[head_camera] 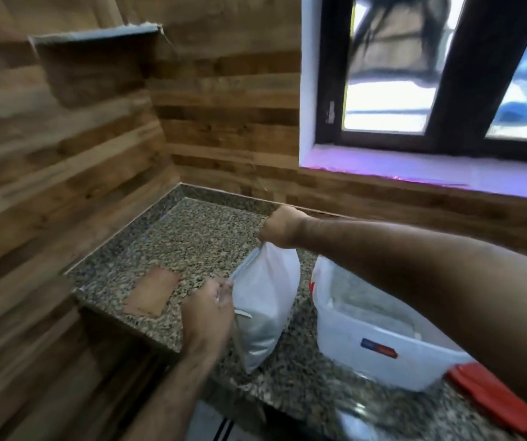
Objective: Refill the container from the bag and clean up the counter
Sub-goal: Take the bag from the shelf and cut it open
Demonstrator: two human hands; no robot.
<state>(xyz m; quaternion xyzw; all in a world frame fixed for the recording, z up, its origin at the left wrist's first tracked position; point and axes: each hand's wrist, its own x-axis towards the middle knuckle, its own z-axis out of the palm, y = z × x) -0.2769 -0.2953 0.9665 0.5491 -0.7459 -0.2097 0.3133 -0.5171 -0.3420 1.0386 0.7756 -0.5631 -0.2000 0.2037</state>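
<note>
A white plastic bag (263,300) stands upright on the speckled granite counter (173,243), with grey contents showing low inside it. My right hand (279,229) pinches the bag's top far corner from above. My left hand (206,308) grips the bag's near edge at mid height. Just right of the bag sits an open, translucent white container (373,342) with a red and blue label; my right forearm crosses above it. A red lid (497,399) lies on the counter to the container's right.
Wood-panelled walls close the corner at the left and back. A window with a dark frame sits above the counter at the right. A brown patch (152,294) marks the counter left of my left hand. The counter's front edge runs just below the bag.
</note>
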